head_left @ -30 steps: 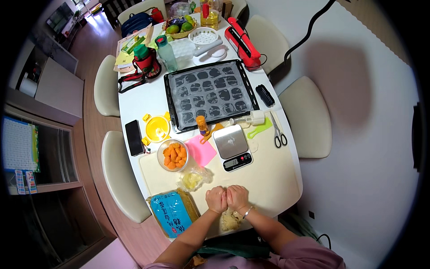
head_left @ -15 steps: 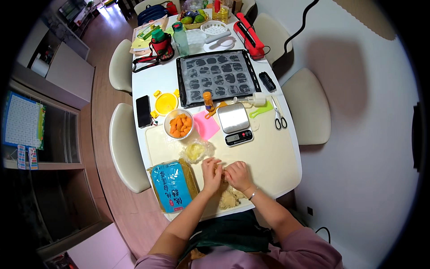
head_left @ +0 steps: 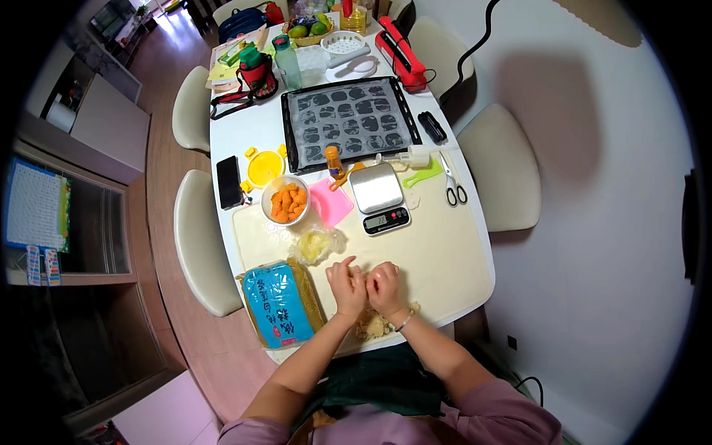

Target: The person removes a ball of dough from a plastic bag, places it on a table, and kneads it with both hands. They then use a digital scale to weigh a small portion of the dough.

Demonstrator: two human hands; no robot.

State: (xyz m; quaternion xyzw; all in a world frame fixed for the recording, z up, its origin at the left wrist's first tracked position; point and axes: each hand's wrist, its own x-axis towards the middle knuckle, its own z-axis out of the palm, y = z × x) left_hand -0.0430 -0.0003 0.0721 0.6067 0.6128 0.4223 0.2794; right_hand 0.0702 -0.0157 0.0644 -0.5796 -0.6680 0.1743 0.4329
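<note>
Close together over the near part of the cream mat (head_left: pixel 437 259), my left hand (head_left: pixel 346 289) and my right hand (head_left: pixel 384 288) meet with curled fingers. Whatever lies between them is hidden by the fingers. Just below my wrists, crumbly pale dough (head_left: pixel 373 327) rests on the mat, partly covered by my hands. Left of my left hand lies a blue-labelled bag (head_left: pixel 278 305) with yellowish-brown contents. Beyond that hand, crumpled clear plastic wrap (head_left: pixel 316 244) holds something soft and pale yellow. A digital kitchen scale (head_left: pixel 377 194) with a bare steel plate stands ahead of my right hand.
A bowl of orange pieces (head_left: pixel 286 202) stands beside a pink sheet (head_left: pixel 331 202). Farther off lies a lined black baking tray (head_left: pixel 352 122). Scissors (head_left: pixel 452 185) and a green tool (head_left: pixel 423 173) lie right, a phone (head_left: pixel 229 182) left. A small orange-capped bottle (head_left: pixel 333 157) is behind the scale.
My hands have shifted and turned against each other, with the right hand's fingers now curled more upright. The whole view has moved slightly; the things on the table keep their places.
</note>
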